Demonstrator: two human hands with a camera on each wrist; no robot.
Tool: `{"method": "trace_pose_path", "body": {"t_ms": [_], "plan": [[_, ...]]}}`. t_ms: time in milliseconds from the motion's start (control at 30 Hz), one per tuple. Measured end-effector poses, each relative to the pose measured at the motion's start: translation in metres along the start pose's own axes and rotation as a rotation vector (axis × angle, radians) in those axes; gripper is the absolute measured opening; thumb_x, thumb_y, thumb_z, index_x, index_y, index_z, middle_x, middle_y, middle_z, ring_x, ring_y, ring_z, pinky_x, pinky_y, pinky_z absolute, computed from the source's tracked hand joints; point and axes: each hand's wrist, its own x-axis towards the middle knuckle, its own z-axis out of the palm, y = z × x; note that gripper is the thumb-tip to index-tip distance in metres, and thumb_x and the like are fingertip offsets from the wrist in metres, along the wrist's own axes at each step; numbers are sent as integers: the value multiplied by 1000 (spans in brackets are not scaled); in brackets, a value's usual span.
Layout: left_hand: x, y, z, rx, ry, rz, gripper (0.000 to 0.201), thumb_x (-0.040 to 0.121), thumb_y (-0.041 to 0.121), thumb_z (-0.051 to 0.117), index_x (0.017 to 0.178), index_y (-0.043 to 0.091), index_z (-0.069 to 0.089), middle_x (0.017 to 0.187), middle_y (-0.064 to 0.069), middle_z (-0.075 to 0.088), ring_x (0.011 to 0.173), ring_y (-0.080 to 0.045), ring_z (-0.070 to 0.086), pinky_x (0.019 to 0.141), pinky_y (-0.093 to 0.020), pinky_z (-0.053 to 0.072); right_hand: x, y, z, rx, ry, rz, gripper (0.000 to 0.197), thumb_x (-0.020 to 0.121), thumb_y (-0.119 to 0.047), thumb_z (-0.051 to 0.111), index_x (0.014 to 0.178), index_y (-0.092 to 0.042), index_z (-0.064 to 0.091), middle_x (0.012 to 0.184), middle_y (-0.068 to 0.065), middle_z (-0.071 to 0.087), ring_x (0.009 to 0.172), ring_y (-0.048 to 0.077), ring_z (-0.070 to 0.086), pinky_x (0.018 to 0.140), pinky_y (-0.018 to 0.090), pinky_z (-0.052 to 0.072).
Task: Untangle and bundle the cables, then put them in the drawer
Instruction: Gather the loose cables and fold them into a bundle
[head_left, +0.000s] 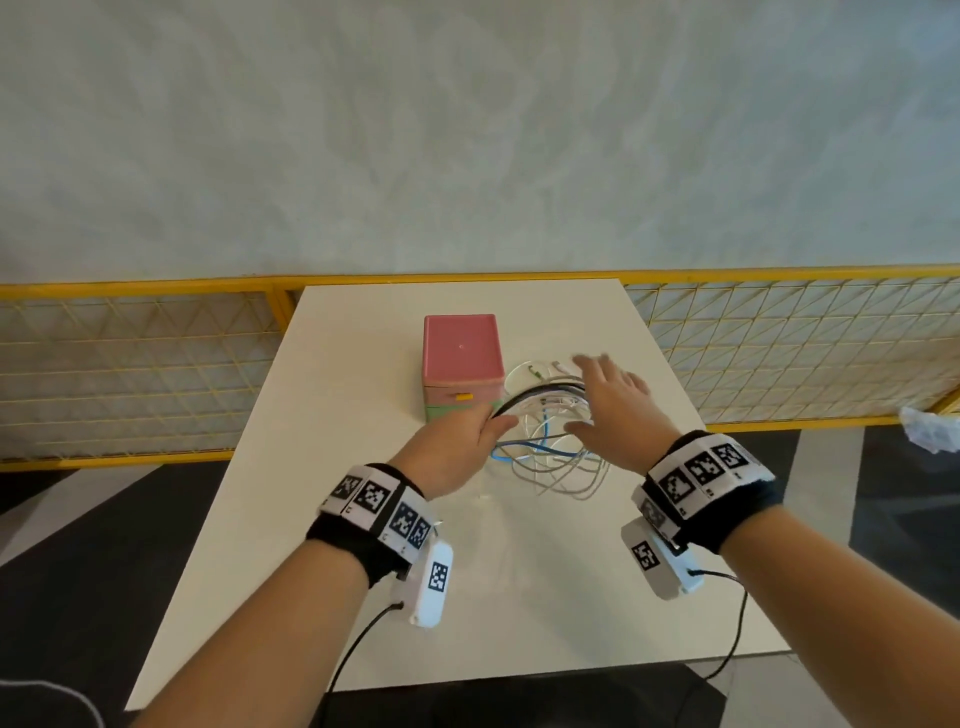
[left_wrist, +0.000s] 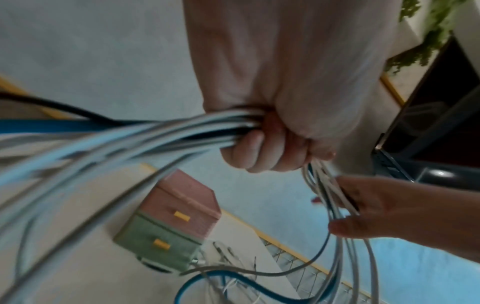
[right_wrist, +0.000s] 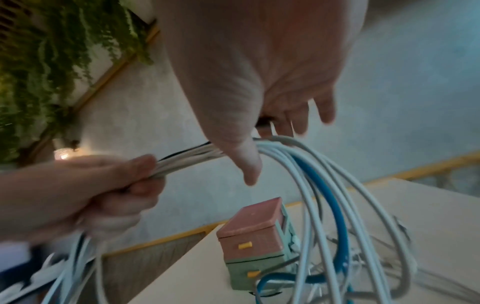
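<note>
Both forearms are bare. The left hand and the right hand each wear a black wristband faced with white panels of black square-code markers. A white camera pod with a thin black lead hangs beneath each wrist.

Two hands: left hand, right hand. One drawer box, two drawers: pink drawer, green drawer, one yellow handle each. One table. Cables: several white, one blue, one black; exact count unclear.
</note>
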Motion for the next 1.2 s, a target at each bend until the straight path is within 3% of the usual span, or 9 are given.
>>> {"method": "trace_pose_path", "body": {"t_ms": [67, 167, 233, 333, 633, 767, 867, 1000, 1200], "plan": [[6, 9, 2, 124, -11, 53, 34, 102, 38, 39, 99, 10, 57, 87, -11, 64, 81, -30, 60, 76, -44, 48, -5, -17, 0, -163, 108, -191, 93, 78, -27, 70, 149, -8, 14, 155, 13, 20, 147, 30, 4, 119, 51, 6], [12, 28, 2, 288, -37, 81, 29, 102, 20, 40, 113, 2, 59, 103, -18, 66, 93, -35, 63, 80, -41, 50, -2, -42, 11, -163, 142, -422, 75, 71, -13, 69, 138, -5, 36, 135, 14, 51, 134, 32, 40, 116, 47, 22], [14, 31, 1, 247, -12, 105, 26, 101, 21, 39, 106, 6, 59, 96, -15, 68, 85, -30, 64, 75, -40, 52, 0, -45, 6, 22, 119, -382, 43, 76, -2, 56, 118, -4, 49, 100, 12, 65, 98, 33, 61, 84, 32, 40], [10, 26, 0, 108, -26, 167, 22, 101, 35, 41, 93, 20, 55, 79, -7, 65, 73, -25, 62, 68, -43, 50, 2, -39, -2, 93, 89, -309, 21, 83, 2, 45, 101, -4, 53, 77, 12, 61, 68, 28, 50, 58, 24, 18], [-8, -15, -14, -7, -46, 114, 22, 102, 28, 45, 110, 15, 61, 64, 18, 45, 60, 17, 50, 57, -10, 38, 4, 3, -3, 268, 118, -81, 20, 83, 3, 48, 89, -11, 62, 58, -14, 41, 62, 18, 46, 50, 22, 27], [2, -7, -10, 110, 22, 80, 27, 103, 30, 41, 96, 7, 53, 67, 10, 45, 59, -4, 44, 56, -26, 27, 3, 0, -4, 267, 5, -45, 31, 79, -15, 67, 109, -20, 58, 83, -7, 60, 85, 21, 57, 70, 22, 42], [16, 4, -8, 159, 23, 121, 31, 102, 37, 40, 100, 10, 56, 86, -1, 63, 80, -20, 59, 74, -32, 45, 4, -15, -4, 84, 83, -244, 64, 71, -26, 72, 130, -23, 47, 117, 0, 59, 110, 22, 54, 97, 36, 38], [24, 28, -5, 268, 3, 118, 29, 102, 25, 41, 110, 5, 59, 96, -14, 66, 87, -31, 62, 75, -38, 47, 9, -43, 4, 101, 100, -353, 36, 77, -8, 56, 111, -15, 49, 92, 7, 64, 84, 29, 62, 71, 40, 49], [11, 2, -23, 57, 35, 93, 30, 97, 43, 51, 115, 23, 64, 80, 6, 65, 72, -19, 60, 64, -34, 48, 7, -4, -18, 252, 153, -63, 23, 81, 1, 50, 95, -15, 61, 68, -1, 54, 66, 23, 51, 57, 25, 32]]}}
